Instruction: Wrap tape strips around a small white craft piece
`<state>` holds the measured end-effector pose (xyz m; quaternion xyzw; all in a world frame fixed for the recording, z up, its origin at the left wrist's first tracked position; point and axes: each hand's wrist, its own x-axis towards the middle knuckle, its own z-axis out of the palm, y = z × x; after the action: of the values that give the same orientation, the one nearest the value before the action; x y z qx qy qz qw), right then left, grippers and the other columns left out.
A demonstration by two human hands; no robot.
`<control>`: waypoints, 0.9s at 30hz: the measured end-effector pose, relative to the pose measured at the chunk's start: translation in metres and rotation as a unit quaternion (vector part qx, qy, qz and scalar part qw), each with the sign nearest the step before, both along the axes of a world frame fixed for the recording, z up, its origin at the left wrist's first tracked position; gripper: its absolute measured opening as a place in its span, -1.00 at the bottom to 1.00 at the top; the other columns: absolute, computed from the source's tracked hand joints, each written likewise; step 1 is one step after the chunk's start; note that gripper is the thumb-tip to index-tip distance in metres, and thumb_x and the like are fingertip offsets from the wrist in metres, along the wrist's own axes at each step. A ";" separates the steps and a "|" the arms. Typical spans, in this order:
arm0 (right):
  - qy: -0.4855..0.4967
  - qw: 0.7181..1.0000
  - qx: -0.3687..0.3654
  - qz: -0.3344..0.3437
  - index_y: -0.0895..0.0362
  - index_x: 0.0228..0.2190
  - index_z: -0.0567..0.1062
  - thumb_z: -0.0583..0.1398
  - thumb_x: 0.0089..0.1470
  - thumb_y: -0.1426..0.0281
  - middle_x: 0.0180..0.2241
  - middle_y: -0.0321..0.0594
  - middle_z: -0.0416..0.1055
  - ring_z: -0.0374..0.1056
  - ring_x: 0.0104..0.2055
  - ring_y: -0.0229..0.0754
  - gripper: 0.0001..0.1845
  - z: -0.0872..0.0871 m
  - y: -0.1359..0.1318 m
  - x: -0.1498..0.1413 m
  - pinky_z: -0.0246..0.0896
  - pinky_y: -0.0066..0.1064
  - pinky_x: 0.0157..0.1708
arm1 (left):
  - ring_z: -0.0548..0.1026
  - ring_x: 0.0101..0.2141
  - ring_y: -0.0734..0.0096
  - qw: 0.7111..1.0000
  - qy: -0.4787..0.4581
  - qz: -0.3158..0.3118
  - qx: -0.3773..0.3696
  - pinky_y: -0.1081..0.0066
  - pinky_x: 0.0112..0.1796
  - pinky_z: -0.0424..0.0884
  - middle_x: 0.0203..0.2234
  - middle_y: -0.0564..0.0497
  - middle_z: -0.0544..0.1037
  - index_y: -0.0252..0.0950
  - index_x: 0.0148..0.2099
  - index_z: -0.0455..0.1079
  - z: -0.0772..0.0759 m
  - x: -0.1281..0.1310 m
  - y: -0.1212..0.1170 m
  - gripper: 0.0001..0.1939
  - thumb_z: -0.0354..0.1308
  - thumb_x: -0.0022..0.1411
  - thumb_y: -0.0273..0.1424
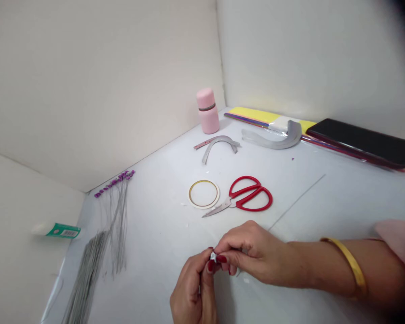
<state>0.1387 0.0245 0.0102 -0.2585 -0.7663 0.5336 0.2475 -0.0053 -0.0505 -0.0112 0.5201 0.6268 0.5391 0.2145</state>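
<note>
Near the front of the white table my left hand (194, 285) and my right hand (253, 254) meet fingertip to fingertip. Both pinch a tiny whitish, shiny piece (213, 256); its kind is too small to make out, and fingers cover most of it. A thin grey wire (299, 200) runs slantwise behind my right hand, and I cannot tell whether it is held. Just beyond my hands lie red-handled scissors (251, 193), blades pointing left and nearly closed. Beside them a thin roll of white tape (204, 194) lies flat.
At left are a bundle of grey wires (87, 274), purple-tipped wire stems (118, 216) and a green-and-white tube (63, 231). A pink bottle (208, 111) stands at the back, near curved grey strips (221, 141). Yellow sheets (249, 113) and a black phone (364, 141) lie along the right wall.
</note>
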 end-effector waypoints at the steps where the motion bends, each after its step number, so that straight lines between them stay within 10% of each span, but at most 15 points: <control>1: -0.003 1.000 0.001 -0.005 0.21 -0.42 0.48 0.02 0.07 0.46 -0.57 -0.26 0.42 0.33 -0.52 -0.34 -0.76 0.000 0.000 -0.001 0.23 -0.58 -0.50 | 0.49 -0.49 0.39 1.000 -0.002 0.003 -0.009 0.48 -0.42 0.39 -0.50 0.01 0.58 -0.19 -0.33 0.50 0.000 0.000 0.000 -0.86 0.12 0.07 -0.43; 7: -0.015 0.996 -0.079 -0.039 0.23 -0.41 0.48 0.06 0.05 0.43 -0.58 -0.29 0.39 0.30 -0.53 -0.35 -0.79 -0.003 0.005 -0.004 0.18 -0.60 -0.53 | 0.51 -0.44 0.36 0.983 -0.125 0.000 -0.138 0.47 -0.38 0.41 -0.44 -0.04 0.58 -0.28 -0.30 0.48 0.004 -0.006 0.006 -0.78 0.14 0.06 -0.26; 18: -0.099 0.988 0.117 0.000 0.26 -0.34 0.47 0.08 0.05 0.45 -0.43 -0.24 0.44 0.32 -0.39 -0.32 -0.81 0.019 0.029 0.016 0.14 -0.58 -0.43 | 0.46 -0.40 0.46 0.968 -0.193 -0.017 -0.161 0.45 -0.29 0.36 -0.43 0.02 0.52 -0.32 -0.18 0.39 0.006 -0.013 0.007 -0.73 0.11 0.11 -0.27; 27: -0.283 0.870 0.383 0.128 0.19 -0.30 0.39 0.18 0.01 0.34 -0.37 -0.17 0.36 0.25 -0.30 -0.17 -0.80 0.025 0.004 0.032 0.09 -0.44 -0.40 | 0.45 -0.41 0.49 0.963 -0.207 -0.041 -0.168 0.52 -0.33 0.34 -0.45 0.05 0.54 -0.30 -0.18 0.40 0.001 -0.018 0.008 -0.71 0.14 0.08 -0.24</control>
<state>0.1704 0.0285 0.0348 -0.1830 -0.9741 0.1295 0.0286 -0.0232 -0.0429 -0.0100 0.3788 0.6286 0.5124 0.4459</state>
